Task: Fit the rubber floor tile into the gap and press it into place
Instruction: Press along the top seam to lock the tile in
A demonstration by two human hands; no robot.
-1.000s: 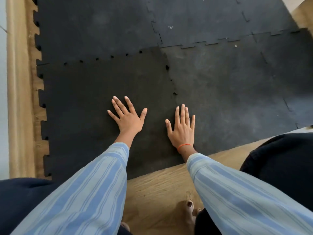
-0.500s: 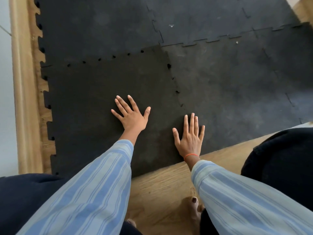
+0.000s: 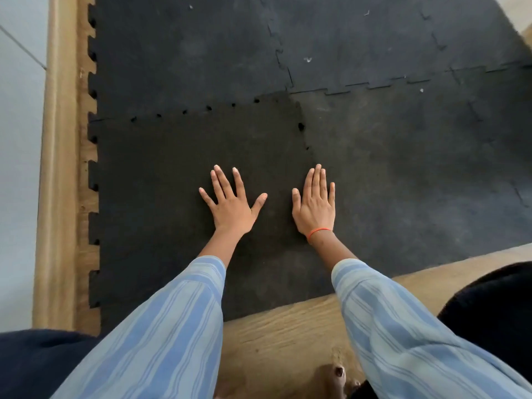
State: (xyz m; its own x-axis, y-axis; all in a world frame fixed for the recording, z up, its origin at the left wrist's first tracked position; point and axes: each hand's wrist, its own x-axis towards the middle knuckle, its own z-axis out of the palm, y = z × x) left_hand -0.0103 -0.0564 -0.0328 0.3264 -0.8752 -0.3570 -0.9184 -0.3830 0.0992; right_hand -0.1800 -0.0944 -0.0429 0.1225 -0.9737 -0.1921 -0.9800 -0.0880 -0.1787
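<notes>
A dark rubber floor tile (image 3: 161, 174) with jigsaw edges lies flat in the near-left corner of the mat. Small holes show along its far seam and its right seam. My left hand (image 3: 230, 205) rests palm down on the tile, fingers spread. My right hand (image 3: 315, 205), with an orange band at the wrist, lies flat with fingers together on the tile's right edge, over the seam with the greyer neighbouring tile (image 3: 417, 180). Neither hand holds anything.
More interlocked dark tiles (image 3: 359, 38) cover the floor beyond. Wooden flooring (image 3: 288, 335) shows in front of the mat and along the left, beside a wooden skirting (image 3: 57, 168). My knees in dark trousers sit at both lower corners, and toes (image 3: 339, 375) show at the bottom.
Both hands stay flat on the tile. My right hand has slid forward along the right seam, level with my left hand. The camera view has shifted a little.
</notes>
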